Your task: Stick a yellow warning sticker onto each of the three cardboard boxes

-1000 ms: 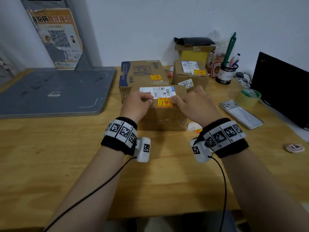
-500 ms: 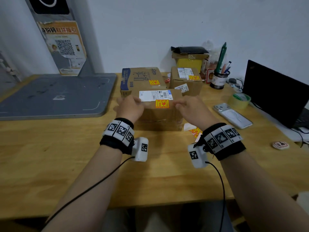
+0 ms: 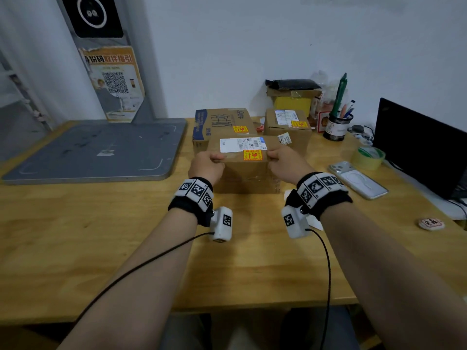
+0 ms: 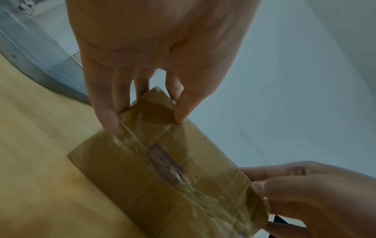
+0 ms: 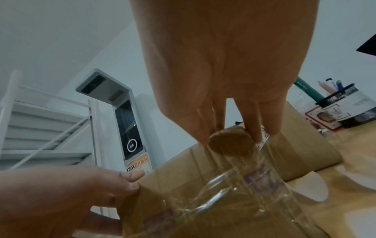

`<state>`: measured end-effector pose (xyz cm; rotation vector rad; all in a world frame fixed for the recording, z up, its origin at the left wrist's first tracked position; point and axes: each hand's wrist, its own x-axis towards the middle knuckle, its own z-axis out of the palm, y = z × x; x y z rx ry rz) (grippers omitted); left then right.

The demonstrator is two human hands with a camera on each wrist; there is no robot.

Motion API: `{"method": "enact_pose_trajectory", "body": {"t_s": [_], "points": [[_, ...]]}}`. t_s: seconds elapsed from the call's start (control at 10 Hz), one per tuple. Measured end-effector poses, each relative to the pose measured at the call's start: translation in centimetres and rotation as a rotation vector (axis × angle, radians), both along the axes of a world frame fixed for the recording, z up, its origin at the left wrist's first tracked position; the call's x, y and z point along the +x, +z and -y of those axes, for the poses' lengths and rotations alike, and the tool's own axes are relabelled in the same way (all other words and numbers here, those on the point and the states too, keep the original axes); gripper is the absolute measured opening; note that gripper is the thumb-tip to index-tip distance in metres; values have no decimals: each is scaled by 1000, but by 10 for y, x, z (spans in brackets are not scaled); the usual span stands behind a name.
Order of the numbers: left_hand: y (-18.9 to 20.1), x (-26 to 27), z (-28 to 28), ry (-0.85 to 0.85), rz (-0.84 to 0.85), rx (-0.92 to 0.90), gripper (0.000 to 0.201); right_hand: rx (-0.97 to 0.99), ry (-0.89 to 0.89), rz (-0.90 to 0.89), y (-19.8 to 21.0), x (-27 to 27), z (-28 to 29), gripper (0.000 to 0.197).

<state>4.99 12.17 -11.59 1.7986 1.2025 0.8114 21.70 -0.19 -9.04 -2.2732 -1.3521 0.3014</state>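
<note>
Three cardboard boxes stand on the wooden desk, and each shows a yellow warning sticker. The front box [image 3: 242,170] carries its sticker [image 3: 252,155] below a white shipping label. My left hand [image 3: 207,162] grips the box's left end, thumb on top and fingers down the side, and my right hand [image 3: 280,160] grips its right end the same way. The left wrist view shows the taped near face of the box [image 4: 162,161] between both hands. Behind stand the blue-sided box [image 3: 222,122] with its sticker [image 3: 239,129] and the smaller box [image 3: 288,130] with its sticker [image 3: 299,124].
A grey platform scale [image 3: 96,150] fills the desk's left. On the right lie a phone [image 3: 357,179], a tape roll [image 3: 369,157], a pen holder [image 3: 337,127], a black monitor [image 3: 419,147] and a round wooden piece [image 3: 431,224]. A white backing sheet [image 3: 317,224] lies under my right wrist.
Both hands have slid from the top of the front box, beside the sticker, outward to its two ends. The head camera has pulled back and up.
</note>
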Motion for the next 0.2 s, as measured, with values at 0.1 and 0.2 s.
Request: {"method": "enact_pose_trajectory", "body": {"t_s": [0.1, 0.2], "points": [[3, 5, 4, -22, -124, -24, 20, -94, -24, -17, 1, 1, 1, 51], [27, 11, 8, -41, -191, 52, 23, -37, -16, -59, 14, 0, 0, 41]]}}
